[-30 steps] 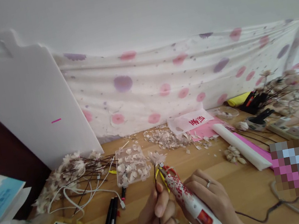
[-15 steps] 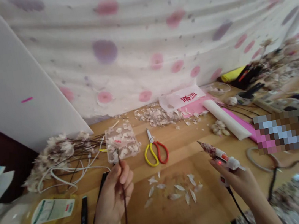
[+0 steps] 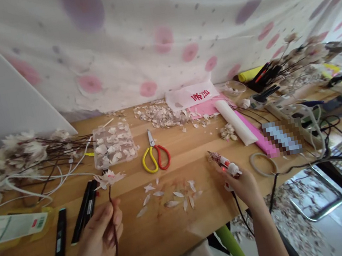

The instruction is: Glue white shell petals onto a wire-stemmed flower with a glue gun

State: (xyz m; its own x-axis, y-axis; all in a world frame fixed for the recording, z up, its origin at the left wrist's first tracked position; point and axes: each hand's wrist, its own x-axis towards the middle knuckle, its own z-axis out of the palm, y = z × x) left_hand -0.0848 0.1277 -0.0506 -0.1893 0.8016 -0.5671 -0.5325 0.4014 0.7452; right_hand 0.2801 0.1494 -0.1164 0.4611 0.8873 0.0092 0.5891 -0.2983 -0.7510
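Left hand (image 3: pixel 101 233) pinches a dark wire stem (image 3: pixel 114 235) topped by a pale flower (image 3: pixel 109 179), right hand (image 3: pixel 245 185) grips the glue gun (image 3: pixel 225 165), hands well apart over the wooden table (image 3: pixel 196 159).

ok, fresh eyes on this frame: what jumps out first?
The left hand pinches a dark stem topped with a pale flower, front left. The right hand grips a glue gun, nozzle pointing away, front right. Between them lie loose petals and yellow-and-red scissors.

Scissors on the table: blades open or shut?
Shut. The scissors lie flat, blades together in a single point, yellow and red handles side by side.
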